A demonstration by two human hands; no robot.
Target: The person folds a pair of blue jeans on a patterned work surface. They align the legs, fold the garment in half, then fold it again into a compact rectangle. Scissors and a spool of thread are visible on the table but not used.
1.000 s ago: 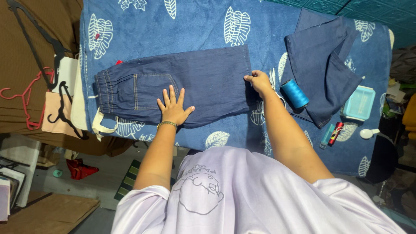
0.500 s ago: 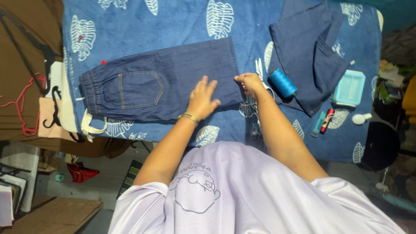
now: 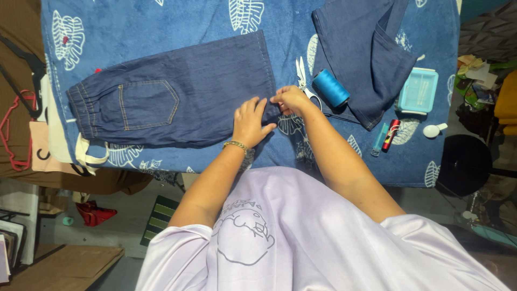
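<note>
- We press our left hand (image 3: 249, 122) flat, fingers spread, on the dark denim shorts (image 3: 177, 97) at their hem end; the shorts lie across the middle of the desk (image 3: 161, 21), which is covered in a blue leaf-print cloth, waistband to the left.
- Our right hand (image 3: 291, 99) is pinched closed on the hem corner, right beside the left.
- Just right of that hand lie small scissors (image 3: 302, 80) and a blue thread spool (image 3: 330, 88), both very near our knuckles.
- Further right, a second folded denim piece (image 3: 363, 54), a pale teal box (image 3: 418, 90), and a red and a blue marker (image 3: 386, 136).
- The risk, as we judge it: a tug at the hem could drag the cloth askew under the flat palm, or our wrist could knock the spool rolling off the desk.
</note>
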